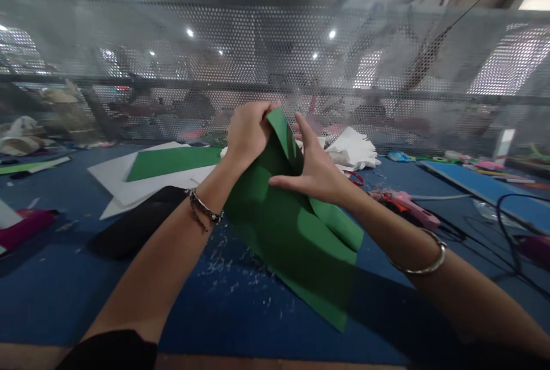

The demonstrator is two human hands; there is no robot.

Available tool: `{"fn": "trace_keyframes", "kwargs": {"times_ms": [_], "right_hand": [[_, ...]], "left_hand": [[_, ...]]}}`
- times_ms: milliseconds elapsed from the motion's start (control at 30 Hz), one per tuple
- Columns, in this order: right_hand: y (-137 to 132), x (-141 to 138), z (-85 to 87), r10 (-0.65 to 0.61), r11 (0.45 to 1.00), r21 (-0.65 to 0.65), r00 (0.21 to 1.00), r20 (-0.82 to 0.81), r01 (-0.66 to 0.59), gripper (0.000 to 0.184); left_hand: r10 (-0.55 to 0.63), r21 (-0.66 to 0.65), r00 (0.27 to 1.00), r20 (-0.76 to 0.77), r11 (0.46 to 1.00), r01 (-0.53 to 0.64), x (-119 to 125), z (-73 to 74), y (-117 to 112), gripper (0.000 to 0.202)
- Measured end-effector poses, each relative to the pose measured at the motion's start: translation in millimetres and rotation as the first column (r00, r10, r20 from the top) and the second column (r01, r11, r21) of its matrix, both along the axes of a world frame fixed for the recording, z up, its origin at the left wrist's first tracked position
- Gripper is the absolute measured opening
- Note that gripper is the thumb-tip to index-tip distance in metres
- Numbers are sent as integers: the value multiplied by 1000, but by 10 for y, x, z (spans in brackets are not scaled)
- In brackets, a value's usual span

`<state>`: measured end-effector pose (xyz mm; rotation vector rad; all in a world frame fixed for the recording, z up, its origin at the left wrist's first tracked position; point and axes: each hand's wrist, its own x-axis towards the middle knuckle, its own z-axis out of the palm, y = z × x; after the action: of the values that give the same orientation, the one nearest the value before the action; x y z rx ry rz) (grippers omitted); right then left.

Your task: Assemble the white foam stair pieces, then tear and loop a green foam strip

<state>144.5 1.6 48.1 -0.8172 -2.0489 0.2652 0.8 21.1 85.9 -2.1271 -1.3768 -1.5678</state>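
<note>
A large green foam sheet [296, 244] is lifted off the blue table [240, 307], folded and curled at its top. My left hand [247, 132] is closed in a fist round the sheet's upper edge. My right hand [315, 169] presses against the folded part just right of that, thumb stretched left and fingers pointing up and fairly straight. Each wrist wears a bracelet. The sheet's lower corner rests on the table near me.
A second green sheet [172, 162] lies on white sheets [116, 178] at back left, a black sheet [137, 224] beside them. A pink glue gun [408, 207] with cables lies right, white crumpled paper [354, 149] behind. White scraps litter the table. A perforated metal screen [275, 66] closes the far side.
</note>
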Motion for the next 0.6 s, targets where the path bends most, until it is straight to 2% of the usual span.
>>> {"fn": "trace_keyframes", "kwargs": {"times_ms": [33,100,200,267,367,433,533,600], "right_hand": [[-15,-10,-9,-45,997,60,998,47,42,103],[-36,-26,-12,-120,990,82,991,62,115,81],[-27,-19,30,-227,974,-9,974,5,227,36],[11,13,78,-276,960,-69,961,-36,273,21],[91,88,136,-291,948,-168,951,-107,272,24],[140,140,149,-287,940,-236,946,-153,247,23],[188,190,126,-257,933,-308,944,-204,188,24],[204,199,96,-202,936,-330,954,-220,123,23]], "left_hand": [[-9,3,1000,5,1000,9,5,-5,8,43],[-25,-6,1000,3,1000,25,22,-14,25,44],[-61,9,998,-7,998,61,57,-24,40,45],[-78,36,997,-4,996,78,70,-24,34,45],[-154,9,988,-20,988,154,47,-11,15,42],[-206,-112,977,-48,974,199,5,-3,15,38],[-231,-273,968,-100,942,197,-63,-7,51,37],[-240,-282,962,-127,939,198,-92,-19,87,38]]}}
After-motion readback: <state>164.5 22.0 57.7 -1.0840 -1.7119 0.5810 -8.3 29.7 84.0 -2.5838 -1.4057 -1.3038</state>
